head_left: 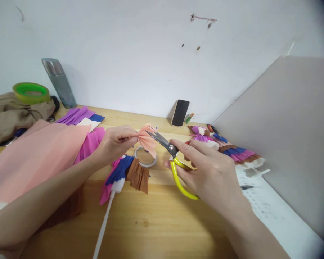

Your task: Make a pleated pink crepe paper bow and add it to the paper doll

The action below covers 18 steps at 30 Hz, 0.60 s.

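Observation:
My left hand (120, 142) pinches the gathered end of a small piece of peach crepe paper (148, 140), which fans out to the right. My right hand (205, 165) grips scissors (175, 151) with yellow handles, their dark blades pointing left at the fan's upper edge. Whether the blades touch the paper I cannot tell. Beneath the fan lies a roll of tape (136, 155), partly covered by it. Below my left hand rests a white stick (104, 226) with pink, blue and brown crepe paper (137, 175) at its top.
Large peach crepe paper (40, 154) covers the left side. Behind it are a bottle (59, 84) and a green tape roll (29, 99) on a brown bag (5, 115). A phone (180, 113) leans on the wall. Crepe-paper pieces (243, 154) and a written sheet (270, 208) lie right.

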{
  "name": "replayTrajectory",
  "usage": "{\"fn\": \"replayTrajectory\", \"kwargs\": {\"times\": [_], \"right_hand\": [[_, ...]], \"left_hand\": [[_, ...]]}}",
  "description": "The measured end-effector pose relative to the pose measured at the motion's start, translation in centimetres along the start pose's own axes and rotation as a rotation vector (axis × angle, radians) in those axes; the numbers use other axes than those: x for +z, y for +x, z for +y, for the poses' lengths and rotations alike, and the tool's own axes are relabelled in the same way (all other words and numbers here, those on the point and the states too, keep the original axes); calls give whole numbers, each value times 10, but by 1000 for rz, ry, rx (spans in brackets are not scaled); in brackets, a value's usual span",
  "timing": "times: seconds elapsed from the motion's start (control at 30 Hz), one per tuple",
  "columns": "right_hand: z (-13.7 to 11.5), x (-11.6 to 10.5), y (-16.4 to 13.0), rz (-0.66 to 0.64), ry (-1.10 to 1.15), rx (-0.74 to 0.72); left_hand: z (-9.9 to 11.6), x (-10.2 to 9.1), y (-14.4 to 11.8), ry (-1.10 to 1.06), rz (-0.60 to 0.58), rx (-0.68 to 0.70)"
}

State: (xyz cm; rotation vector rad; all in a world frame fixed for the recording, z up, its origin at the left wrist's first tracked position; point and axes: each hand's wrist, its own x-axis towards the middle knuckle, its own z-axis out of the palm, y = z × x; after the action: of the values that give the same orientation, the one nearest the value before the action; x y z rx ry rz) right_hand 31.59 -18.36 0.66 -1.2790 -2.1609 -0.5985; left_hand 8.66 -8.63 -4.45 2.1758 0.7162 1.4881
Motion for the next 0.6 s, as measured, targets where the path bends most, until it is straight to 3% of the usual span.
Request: {"fn": "replayTrajectory", "kwargs": {"times": [0.6], "right_hand": [[2, 2, 1, 15, 20, -36]], "left_hand": [[2, 0, 1, -17, -12, 11]]}}
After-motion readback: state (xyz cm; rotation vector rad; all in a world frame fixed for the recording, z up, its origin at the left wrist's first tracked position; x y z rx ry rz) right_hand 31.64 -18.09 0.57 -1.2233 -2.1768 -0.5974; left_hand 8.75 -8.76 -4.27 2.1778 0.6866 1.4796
